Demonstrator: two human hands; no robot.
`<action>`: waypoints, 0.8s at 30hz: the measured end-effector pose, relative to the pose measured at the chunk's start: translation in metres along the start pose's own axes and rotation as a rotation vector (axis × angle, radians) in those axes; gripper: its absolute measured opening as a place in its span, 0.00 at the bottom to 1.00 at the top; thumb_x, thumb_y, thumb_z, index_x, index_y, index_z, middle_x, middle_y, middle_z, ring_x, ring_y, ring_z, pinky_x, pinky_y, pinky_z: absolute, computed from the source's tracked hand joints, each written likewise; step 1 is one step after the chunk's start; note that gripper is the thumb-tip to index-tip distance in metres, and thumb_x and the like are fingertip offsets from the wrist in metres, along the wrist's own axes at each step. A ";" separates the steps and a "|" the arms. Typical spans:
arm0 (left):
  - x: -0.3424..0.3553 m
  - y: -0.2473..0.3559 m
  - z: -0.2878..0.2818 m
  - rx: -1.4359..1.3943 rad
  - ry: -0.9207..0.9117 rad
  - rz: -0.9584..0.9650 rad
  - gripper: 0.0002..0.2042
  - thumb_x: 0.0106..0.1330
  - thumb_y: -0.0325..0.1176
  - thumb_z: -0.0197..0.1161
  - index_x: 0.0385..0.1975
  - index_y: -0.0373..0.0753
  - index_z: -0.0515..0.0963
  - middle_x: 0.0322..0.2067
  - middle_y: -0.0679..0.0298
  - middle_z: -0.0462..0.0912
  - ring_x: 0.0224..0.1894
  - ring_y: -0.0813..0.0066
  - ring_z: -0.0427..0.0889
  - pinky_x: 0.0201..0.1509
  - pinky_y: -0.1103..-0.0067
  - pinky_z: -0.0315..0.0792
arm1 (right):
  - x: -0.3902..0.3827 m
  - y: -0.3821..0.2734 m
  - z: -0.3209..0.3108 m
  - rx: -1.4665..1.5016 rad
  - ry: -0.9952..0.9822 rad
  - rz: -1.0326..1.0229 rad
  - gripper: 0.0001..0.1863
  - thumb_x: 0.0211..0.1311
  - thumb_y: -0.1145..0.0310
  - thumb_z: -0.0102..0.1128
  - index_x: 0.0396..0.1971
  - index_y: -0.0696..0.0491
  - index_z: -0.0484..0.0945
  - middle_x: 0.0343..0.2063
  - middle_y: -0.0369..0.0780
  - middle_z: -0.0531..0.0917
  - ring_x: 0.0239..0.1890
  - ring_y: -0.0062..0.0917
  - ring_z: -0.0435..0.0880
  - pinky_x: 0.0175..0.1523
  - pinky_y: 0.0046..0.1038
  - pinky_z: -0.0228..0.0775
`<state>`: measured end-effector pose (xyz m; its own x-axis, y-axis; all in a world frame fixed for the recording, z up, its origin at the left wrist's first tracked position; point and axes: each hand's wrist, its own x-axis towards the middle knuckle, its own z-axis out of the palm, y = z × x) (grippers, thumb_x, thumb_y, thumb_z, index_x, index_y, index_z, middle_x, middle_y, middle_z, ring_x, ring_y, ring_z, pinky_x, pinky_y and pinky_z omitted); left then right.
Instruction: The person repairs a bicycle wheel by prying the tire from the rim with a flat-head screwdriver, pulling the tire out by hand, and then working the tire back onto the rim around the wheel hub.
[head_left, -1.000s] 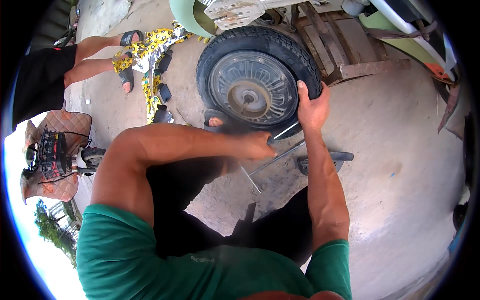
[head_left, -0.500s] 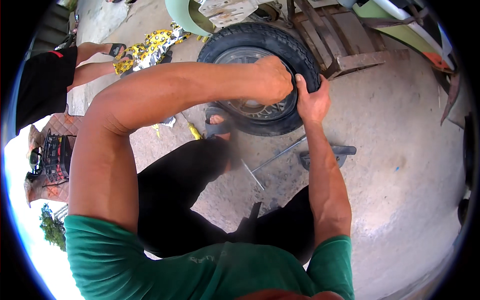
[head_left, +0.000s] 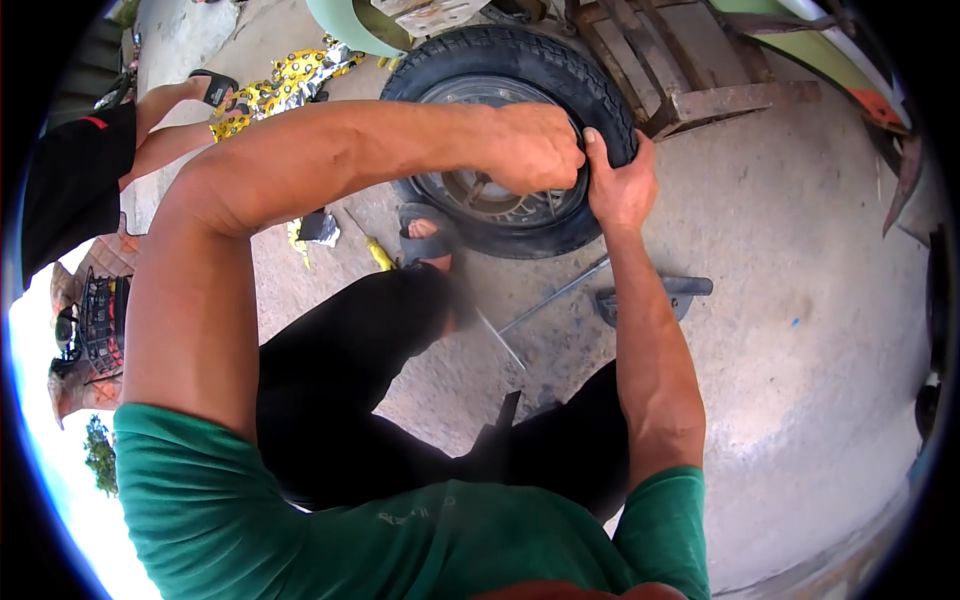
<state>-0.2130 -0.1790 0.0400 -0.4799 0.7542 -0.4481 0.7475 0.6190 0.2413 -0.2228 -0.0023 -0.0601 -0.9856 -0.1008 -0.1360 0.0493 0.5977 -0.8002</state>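
A black knobby tire (head_left: 540, 240) sits on a spoked metal wheel (head_left: 470, 90), lying on the concrete in front of me. My left hand (head_left: 535, 150) is closed in a fist at the right side of the rim, with its knuckles up. Whatever it holds is hidden beneath the fingers. Around the tire's right edge wraps my right hand (head_left: 622, 185), thumb pressed on the sidewall beside the left fist and fingers over the tread. The left forearm covers part of the wheel.
A T-shaped metal wrench (head_left: 545, 303) and a dark pedal-like part (head_left: 688, 287) lie near my right forearm. A yellow-handled screwdriver (head_left: 378, 253) rests by my sandalled foot. Beyond the tire stands a rusty metal frame (head_left: 720, 100). Another person's legs (head_left: 150, 130) and yellow patterned wrapping (head_left: 300, 75) are at left.
The whole view has shifted slightly. My left forearm sits a little higher in the picture, uncovering more of the screwdriver and foil. Both hands stay at the same side of the tire.
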 end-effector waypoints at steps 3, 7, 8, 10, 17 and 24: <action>0.001 0.005 0.016 0.009 0.136 0.042 0.06 0.52 0.33 0.66 0.25 0.40 0.88 0.30 0.58 0.90 0.36 0.55 0.90 0.38 0.62 0.81 | 0.000 -0.004 0.002 0.008 0.005 -0.024 0.46 0.55 0.34 0.75 0.61 0.57 0.77 0.51 0.56 0.87 0.56 0.53 0.85 0.60 0.46 0.76; -0.002 0.048 0.012 0.008 0.110 -0.117 0.09 0.53 0.34 0.67 0.29 0.37 0.88 0.31 0.56 0.88 0.36 0.57 0.89 0.39 0.62 0.81 | 0.002 -0.001 -0.001 0.020 0.014 -0.010 0.46 0.56 0.35 0.76 0.61 0.58 0.76 0.51 0.57 0.87 0.55 0.54 0.85 0.59 0.46 0.76; -0.006 0.065 0.008 0.026 0.018 -0.252 0.11 0.53 0.35 0.68 0.31 0.35 0.87 0.33 0.56 0.87 0.37 0.60 0.89 0.40 0.62 0.81 | 0.001 -0.003 0.000 0.030 0.012 -0.008 0.46 0.56 0.35 0.76 0.61 0.58 0.76 0.51 0.57 0.87 0.55 0.54 0.85 0.59 0.46 0.76; -0.011 0.083 0.000 -0.100 -0.029 -0.247 0.12 0.56 0.35 0.68 0.33 0.33 0.88 0.33 0.54 0.88 0.36 0.58 0.89 0.39 0.62 0.82 | 0.001 -0.004 0.000 0.014 -0.004 -0.008 0.46 0.56 0.35 0.76 0.62 0.58 0.76 0.50 0.57 0.87 0.54 0.54 0.86 0.59 0.47 0.76; -0.001 0.096 0.025 -1.139 -0.319 -0.859 0.16 0.70 0.39 0.64 0.35 0.27 0.85 0.30 0.49 0.86 0.31 0.59 0.86 0.31 0.67 0.78 | 0.002 0.002 0.000 0.008 -0.001 -0.024 0.47 0.56 0.33 0.74 0.62 0.58 0.75 0.50 0.57 0.86 0.54 0.54 0.86 0.59 0.47 0.76; 0.041 0.187 0.075 -1.800 0.238 -1.409 0.14 0.74 0.40 0.62 0.43 0.33 0.80 0.25 0.58 0.82 0.22 0.68 0.79 0.25 0.66 0.70 | 0.001 -0.002 0.002 -0.001 -0.022 0.040 0.49 0.55 0.31 0.73 0.64 0.57 0.75 0.53 0.55 0.86 0.56 0.52 0.85 0.61 0.46 0.75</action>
<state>-0.0587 -0.0490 0.0023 -0.2824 -0.2563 -0.9244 -0.9559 -0.0055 0.2935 -0.2237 -0.0051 -0.0601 -0.9790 -0.0937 -0.1809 0.0889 0.6024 -0.7933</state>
